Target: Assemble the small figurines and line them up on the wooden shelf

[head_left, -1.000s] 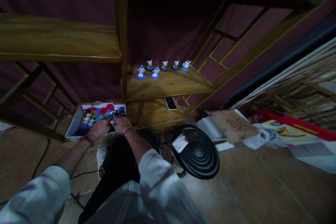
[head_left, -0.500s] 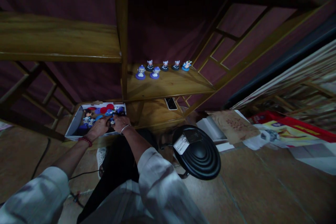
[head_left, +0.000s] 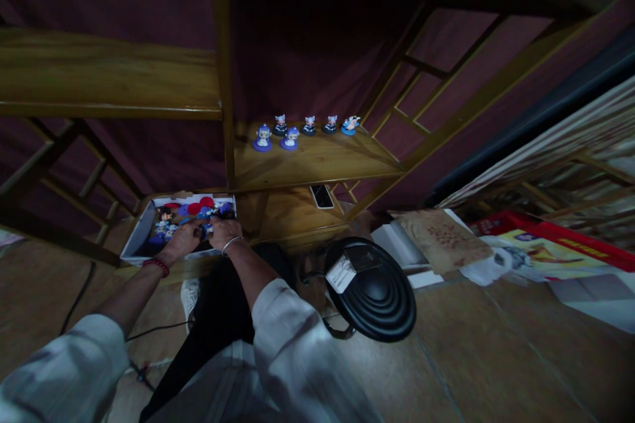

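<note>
Both hands are low over a white box (head_left: pixel 129 241) full of small toy figurines (head_left: pixel 166 230), with red discs (head_left: pixel 206 202) and blue and purple pieces among them. My left hand (head_left: pixel 182 240) reaches over the box's front wall, its fingers curled around something small and dark that I cannot make out. Close beside it, my right hand (head_left: pixel 225 232) pinches a small figurine (head_left: pixel 210 230), mostly covered by the fingers. On the shelf above to the right stand two purple-based figurines (head_left: pixel 262 137), several dark-based ones (head_left: pixel 309 124) and a blue-based one (head_left: pixel 350 124).
A wooden shelf unit (head_left: pixel 317 162) spans the front, with a phone (head_left: pixel 322 196) on its lower board. A black round stool (head_left: pixel 380 297) carries a small box (head_left: pixel 350 268). Cardboard (head_left: pixel 441 241) and a red-yellow package (head_left: pixel 550 244) lie on the right. A cable (head_left: pixel 79 297) crosses the floor.
The hands stay close together in the box and have shifted only slightly. The whole view has moved a little; the figurines on the shelf stand as before.
</note>
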The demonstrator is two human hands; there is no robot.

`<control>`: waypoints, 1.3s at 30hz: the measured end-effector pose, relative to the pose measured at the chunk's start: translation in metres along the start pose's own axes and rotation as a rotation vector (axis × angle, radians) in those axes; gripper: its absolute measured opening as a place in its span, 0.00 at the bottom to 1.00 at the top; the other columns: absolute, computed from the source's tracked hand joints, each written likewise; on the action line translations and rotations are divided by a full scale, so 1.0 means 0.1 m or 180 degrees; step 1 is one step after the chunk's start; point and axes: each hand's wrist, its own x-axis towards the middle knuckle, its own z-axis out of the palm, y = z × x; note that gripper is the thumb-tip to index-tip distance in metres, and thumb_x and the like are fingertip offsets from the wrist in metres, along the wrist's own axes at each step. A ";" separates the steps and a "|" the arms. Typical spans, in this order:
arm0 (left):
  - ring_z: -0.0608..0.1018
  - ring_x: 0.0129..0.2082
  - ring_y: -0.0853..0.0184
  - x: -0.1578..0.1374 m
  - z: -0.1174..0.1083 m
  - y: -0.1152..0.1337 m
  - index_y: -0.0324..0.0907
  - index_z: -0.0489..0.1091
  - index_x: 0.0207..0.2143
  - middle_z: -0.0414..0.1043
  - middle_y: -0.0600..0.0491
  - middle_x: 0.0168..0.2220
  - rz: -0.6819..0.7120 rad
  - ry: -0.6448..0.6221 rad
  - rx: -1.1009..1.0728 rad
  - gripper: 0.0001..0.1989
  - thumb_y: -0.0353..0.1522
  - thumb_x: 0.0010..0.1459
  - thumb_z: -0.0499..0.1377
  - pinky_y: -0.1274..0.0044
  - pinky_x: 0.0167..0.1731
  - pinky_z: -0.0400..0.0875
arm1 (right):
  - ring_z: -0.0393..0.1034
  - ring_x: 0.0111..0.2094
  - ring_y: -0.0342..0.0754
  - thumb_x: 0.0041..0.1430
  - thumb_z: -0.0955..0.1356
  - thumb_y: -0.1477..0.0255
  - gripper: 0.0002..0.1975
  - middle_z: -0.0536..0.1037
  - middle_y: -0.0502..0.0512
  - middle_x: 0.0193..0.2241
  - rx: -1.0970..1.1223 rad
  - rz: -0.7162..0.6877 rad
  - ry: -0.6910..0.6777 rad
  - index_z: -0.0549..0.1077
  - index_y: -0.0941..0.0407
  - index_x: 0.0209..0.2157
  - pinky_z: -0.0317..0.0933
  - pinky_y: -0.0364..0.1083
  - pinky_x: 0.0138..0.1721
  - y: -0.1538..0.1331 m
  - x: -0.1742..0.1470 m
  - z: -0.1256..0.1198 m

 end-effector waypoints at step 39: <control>0.74 0.35 0.69 0.02 0.02 0.05 0.42 0.68 0.45 0.73 0.51 0.38 -0.0554 -0.0439 -0.0508 0.19 0.26 0.52 0.48 0.79 0.38 0.65 | 0.69 0.41 0.46 0.57 0.61 0.70 0.18 0.75 0.52 0.40 0.0094 0.0260 -0.0017 0.61 0.49 0.51 0.60 0.42 0.38 0.08 0.13 0.06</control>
